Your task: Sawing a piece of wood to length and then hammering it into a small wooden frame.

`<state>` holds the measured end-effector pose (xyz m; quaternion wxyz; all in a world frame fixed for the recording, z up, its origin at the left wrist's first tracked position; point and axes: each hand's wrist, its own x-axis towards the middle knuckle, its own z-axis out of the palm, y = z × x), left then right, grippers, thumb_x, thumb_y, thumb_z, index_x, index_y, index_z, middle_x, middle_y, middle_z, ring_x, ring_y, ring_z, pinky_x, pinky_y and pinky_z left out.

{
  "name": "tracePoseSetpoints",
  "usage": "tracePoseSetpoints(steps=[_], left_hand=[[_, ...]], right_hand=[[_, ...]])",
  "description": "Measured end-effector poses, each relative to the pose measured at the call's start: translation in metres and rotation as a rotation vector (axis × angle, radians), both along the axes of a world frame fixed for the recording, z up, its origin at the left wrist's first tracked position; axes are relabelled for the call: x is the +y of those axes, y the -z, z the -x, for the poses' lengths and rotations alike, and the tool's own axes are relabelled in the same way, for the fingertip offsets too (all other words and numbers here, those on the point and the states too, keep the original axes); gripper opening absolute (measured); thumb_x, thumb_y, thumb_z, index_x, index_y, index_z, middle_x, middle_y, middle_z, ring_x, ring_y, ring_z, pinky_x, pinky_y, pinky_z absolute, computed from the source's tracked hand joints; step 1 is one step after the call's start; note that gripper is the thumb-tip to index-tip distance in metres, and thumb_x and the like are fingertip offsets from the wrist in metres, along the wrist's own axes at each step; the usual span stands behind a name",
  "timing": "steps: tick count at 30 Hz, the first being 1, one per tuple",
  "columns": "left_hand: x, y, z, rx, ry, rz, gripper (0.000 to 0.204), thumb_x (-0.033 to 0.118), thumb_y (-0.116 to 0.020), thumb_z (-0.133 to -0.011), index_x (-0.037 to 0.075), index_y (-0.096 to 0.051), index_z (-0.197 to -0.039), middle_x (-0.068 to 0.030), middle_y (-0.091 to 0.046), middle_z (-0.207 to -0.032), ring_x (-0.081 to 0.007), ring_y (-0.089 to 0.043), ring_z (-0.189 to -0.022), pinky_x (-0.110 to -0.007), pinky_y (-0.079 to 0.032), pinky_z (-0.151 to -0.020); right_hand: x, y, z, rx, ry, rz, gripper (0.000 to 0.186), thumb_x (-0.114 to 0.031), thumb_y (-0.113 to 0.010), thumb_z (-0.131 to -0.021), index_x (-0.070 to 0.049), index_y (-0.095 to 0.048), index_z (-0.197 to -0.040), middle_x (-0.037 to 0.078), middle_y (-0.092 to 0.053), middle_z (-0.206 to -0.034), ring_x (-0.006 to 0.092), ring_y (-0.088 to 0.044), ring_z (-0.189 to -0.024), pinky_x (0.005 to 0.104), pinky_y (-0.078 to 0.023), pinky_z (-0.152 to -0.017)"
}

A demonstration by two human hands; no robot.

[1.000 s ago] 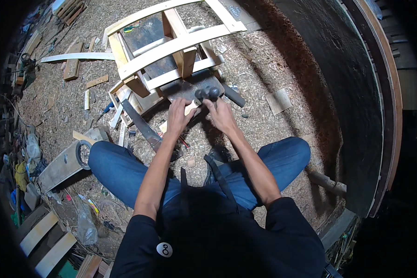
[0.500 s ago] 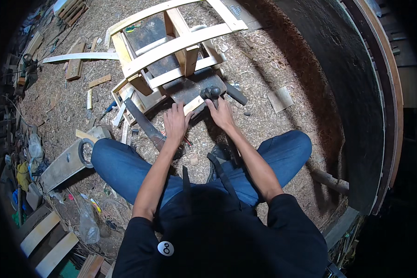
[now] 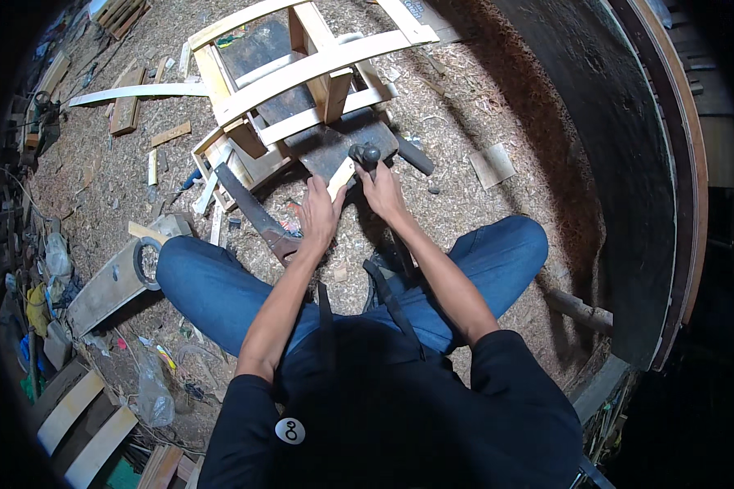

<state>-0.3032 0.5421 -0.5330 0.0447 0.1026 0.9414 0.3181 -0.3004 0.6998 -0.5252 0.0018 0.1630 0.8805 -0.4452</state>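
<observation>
My left hand (image 3: 320, 215) is closed around a short pale wood strip (image 3: 342, 176), which slants up and away over the edge of a dark work block (image 3: 359, 137). Beside it, my right hand (image 3: 383, 198) grips a hammer just below its dark head (image 3: 367, 155), close to the strip's far end. The hammer's handle runs back under my right forearm and is mostly hidden. Left of my left hand lies a handsaw (image 3: 251, 207), its brown handle near my wrist. A wooden frame with curved rails (image 3: 310, 72) rests on the block's far side.
Wood chips cover the ground around offcuts (image 3: 171, 134). A long bench-like board with a ring (image 3: 122, 281) lies by my left knee. A large dark curved panel (image 3: 603, 163) stands at the right. A square wood piece (image 3: 492, 166) lies before it.
My left hand has turned and shifted slightly right, and the wood strip now points more steeply away from me. The hammer head has moved slightly nearer, still in my right hand.
</observation>
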Motion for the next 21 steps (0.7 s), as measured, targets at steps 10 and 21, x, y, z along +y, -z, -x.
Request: tracePoseSetpoints(steps=[10,21], left_hand=[[-0.027,0.011,0.028,0.059,0.216,0.064,0.042,0.037,-0.063,-0.091,0.000,-0.046,-0.101,-0.0233,-0.060,-0.089,-0.0439,-0.063,-0.072,-0.052,-0.050,-0.058],[-0.007,-0.055,0.016,-0.100,0.024,0.105,0.039,0.036,-0.064,-0.091,0.001,-0.048,-0.102,-0.0249,-0.066,-0.080,-0.0442,-0.065,-0.074,-0.053,-0.048,-0.062]], right_hand=[[0.009,-0.004,0.003,-0.098,-0.045,0.003,0.028,-0.018,-0.060,-0.093,0.001,-0.062,-0.113,0.028,-0.067,-0.094,0.0453,-0.063,-0.096,0.0492,-0.051,-0.078],[0.006,-0.009,0.005,-0.181,-0.004,0.023,0.041,-0.036,-0.059,-0.095,0.000,-0.063,-0.114,0.026,-0.068,-0.099,0.0446,-0.063,-0.098,0.0467,-0.051,-0.082]])
